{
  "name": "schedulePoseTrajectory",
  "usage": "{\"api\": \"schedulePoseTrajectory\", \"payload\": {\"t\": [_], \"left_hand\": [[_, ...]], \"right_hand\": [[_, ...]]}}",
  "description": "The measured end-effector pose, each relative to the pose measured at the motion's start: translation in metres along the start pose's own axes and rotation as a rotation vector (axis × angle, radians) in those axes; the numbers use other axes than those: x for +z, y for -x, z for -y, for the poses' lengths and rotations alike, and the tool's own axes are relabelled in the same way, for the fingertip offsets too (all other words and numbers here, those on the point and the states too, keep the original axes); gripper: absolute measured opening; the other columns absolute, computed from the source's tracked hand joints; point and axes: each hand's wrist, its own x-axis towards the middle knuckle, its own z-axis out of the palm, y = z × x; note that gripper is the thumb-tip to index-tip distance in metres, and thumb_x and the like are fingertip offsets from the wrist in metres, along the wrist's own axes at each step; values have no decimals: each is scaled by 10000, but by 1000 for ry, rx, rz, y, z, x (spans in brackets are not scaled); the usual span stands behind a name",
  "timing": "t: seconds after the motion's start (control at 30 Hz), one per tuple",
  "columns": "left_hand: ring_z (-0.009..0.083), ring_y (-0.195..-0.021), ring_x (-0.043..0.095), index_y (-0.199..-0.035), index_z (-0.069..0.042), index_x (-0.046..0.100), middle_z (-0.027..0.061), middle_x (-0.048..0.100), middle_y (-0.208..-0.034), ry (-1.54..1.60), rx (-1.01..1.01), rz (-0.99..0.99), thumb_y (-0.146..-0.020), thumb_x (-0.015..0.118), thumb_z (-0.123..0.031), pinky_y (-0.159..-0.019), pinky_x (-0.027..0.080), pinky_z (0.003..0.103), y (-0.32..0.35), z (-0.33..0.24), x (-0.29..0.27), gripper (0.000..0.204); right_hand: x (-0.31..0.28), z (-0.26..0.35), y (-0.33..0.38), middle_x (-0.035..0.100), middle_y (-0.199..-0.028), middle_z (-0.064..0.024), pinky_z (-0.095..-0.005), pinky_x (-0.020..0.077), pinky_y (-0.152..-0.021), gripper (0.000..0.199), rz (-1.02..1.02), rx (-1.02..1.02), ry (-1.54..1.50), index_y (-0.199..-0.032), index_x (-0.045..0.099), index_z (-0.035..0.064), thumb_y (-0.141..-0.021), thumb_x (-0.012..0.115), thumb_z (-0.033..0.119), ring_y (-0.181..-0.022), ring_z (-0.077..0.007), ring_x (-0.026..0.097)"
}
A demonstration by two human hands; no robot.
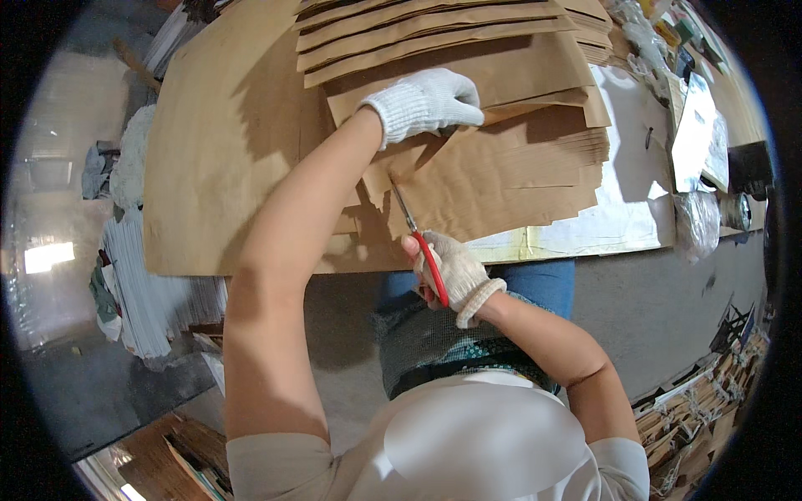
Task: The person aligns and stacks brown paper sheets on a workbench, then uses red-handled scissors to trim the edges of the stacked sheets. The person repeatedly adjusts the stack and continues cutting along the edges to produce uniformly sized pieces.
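1. I looked down from the head camera at a work surface covered by a large sheet of brown paper (217, 167); on it lay a fanned stack of brown paper pieces (501, 159), overlapping like shingles toward the far edge.
2. My left hand (426, 104), in a white knit glove, lay flat with fingers spread on the upper part of the stack, pressing the paper down; it gripped nothing.
3. My right hand (451, 271), also gloved in white, was closed around the red handles of a pair of scissors (418, 234); the narrow blades pointed up and away from me, their tips entering the near edge of the stack just below the left wrist.
4. I could not tell how far apart the blades stood, since they looked thin and nearly together.
5. I judged the step in hand to be a cut through the stacked paper, started at the near edge and barely advanced.
6. The next move, as I judged it, called for steady pressure from the left hand and a straight push of the blades, kept well apart from the pressing fingers.
7. Beside the stack to the right lay a white board (635, 200); clutter ringed the bench.
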Motion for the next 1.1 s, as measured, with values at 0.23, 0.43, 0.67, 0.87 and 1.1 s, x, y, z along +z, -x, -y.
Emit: {"api": "schedulePoseTrajectory", "payload": {"t": [0.23, 0.43, 0.67, 0.87, 1.1], "left_hand": [[337, -885, 668, -951, -105, 691, 129, 688, -977, -632, 154, -844, -906, 626, -305, -770, 534, 420, 1, -20, -43, 215], [306, -1036, 615, -1010, -148, 671, 104, 612, -1077, -609, 234, -371, -843, 667, -277, -904, 516, 430, 16, -3, 44, 210], [341, -1077, 607, -1114, -128, 641, 126, 614, -1132, -570, 9, -427, -855, 712, -282, -931, 513, 441, 18, -33, 66, 309], [313, -1002, 645, -1109, -119, 636, 117, 641, -1080, -517, 107, -466, -835, 707, -191, -877, 535, 424, 18, -14, 63, 291], [219, -908, 652, -1118, -76, 638, 97, 636, -1030, -311, 153, -327, -849, 717, -194, -845, 536, 349, 18, -6, 49, 304]], "right_hand": [[-60, 12, 55, 509, -617, -31, -321, 481, -472, 584, 0, 60, -247, -934, 536, 50, -993, 459, 626, -514, -167, 543], [-101, 34, 77, 611, -716, -110, -328, 526, -598, 976, -24, -36, -701, -1021, 620, -15, -811, 371, 905, -627, -248, 632], [-129, 27, 57, 607, -703, -77, -312, 525, -582, 878, 98, 18, -681, -970, 635, 9, -873, 375, 842, -596, -227, 622], [-158, 1, 84, 560, -596, -45, -307, 445, -419, 721, -154, 26, -240, -1018, 524, 66, -943, 363, 765, -491, -190, 590], [-178, -1, 64, 461, -550, 43, -261, 353, -372, 541, -465, 64, -341, -853, 562, 118, -979, 489, 639, -408, -98, 445]]}}
